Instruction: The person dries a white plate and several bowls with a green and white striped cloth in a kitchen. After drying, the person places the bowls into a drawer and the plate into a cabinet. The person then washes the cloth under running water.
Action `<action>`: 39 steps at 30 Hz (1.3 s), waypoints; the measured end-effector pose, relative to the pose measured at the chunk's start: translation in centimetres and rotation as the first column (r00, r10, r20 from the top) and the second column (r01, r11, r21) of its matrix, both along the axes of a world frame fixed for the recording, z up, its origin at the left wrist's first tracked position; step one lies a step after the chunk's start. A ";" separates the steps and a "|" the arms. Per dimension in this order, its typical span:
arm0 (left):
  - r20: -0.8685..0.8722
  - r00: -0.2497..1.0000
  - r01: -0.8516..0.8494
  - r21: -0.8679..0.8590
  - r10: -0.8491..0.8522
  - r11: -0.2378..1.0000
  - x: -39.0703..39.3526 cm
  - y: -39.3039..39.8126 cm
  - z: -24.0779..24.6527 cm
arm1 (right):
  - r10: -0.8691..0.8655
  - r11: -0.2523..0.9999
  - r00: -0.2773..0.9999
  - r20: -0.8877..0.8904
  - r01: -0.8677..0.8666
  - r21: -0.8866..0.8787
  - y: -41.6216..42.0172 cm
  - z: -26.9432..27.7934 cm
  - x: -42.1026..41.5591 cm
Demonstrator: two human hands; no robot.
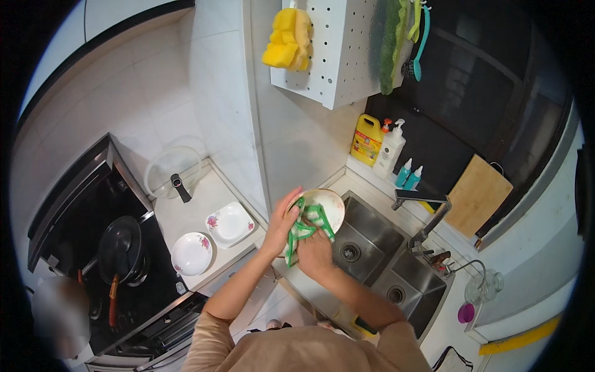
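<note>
A round bowl or plate with a thin brown rim [335,204] is tilted in front of me, near the left edge of the sink. My left hand [280,228] grips its left side, thumb at the rim. My right hand [316,253] presses a green and white cloth [320,221] against the inside of the dish; part of the cloth hangs down between my hands. On the counter to the left lie a round white bowl with pink flowers [191,254] and a squarish white dish with the same kind of flowers [231,224].
A double steel sink [372,232] with a faucet [430,225] lies to the right. Bottles [389,149] and a wooden cutting board [481,195] stand behind it. At left, a black pan [120,249] is on the stove. A glass lid [172,169] leans on the wall.
</note>
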State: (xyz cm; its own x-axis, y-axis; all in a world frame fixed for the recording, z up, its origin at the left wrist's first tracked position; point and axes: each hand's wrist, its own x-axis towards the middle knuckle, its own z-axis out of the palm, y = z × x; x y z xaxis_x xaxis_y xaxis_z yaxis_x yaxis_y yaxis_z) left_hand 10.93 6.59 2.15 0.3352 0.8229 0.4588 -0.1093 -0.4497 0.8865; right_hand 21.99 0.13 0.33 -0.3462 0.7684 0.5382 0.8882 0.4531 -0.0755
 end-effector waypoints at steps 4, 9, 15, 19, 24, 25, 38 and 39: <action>-0.503 0.841 0.216 -0.023 -0.198 0.976 -2.8 -0.1 4.3 | 0.224 0.923 0.913 0.340 -0.311 0.227 0.1 0.2 4.0; -0.411 0.891 0.209 -0.004 -0.192 0.978 -2.1 0.3 4.1 | 0.083 0.940 0.892 0.445 -0.218 0.263 0.5 -0.1 4.8; 0.181 0.983 0.015 -0.148 0.012 0.989 1.1 -0.6 0.2 | 0.012 1.000 0.998 -0.064 -0.012 -0.008 -0.2 1.2 0.4; -0.228 0.960 0.155 -0.050 -0.162 0.987 -1.6 0.3 2.0 | 0.153 0.969 0.980 0.128 -0.174 0.173 0.1 -0.5 2.1; -0.428 0.882 0.193 -0.052 -0.197 0.980 -2.4 0.1 3.8 | 0.206 0.908 0.925 0.320 -0.302 0.289 0.4 0.2 4.5; -0.263 0.955 0.132 -0.033 -0.136 0.991 -2.0 0.0 3.1 | 0.179 0.919 0.945 0.273 -0.259 0.296 0.6 0.6 3.9; -0.215 0.947 0.219 -0.116 -0.239 0.969 -3.4 0.0 1.8 | 0.465 0.859 0.765 0.445 -0.511 -0.018 0.0 2.6 6.5; -0.267 0.916 0.265 -0.158 -0.299 0.951 -3.4 0.1 1.8 | 0.502 0.835 0.730 0.464 -0.548 -0.041 0.4 3.3 7.8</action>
State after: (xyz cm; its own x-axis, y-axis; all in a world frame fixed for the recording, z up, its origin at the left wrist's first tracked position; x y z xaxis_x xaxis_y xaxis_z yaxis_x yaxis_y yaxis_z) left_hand 7.52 6.65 3.99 0.6631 0.7163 0.2170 0.0473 -0.3295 0.9430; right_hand 29.83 0.55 3.60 -0.8938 0.3471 0.2839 0.4305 0.8415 0.3263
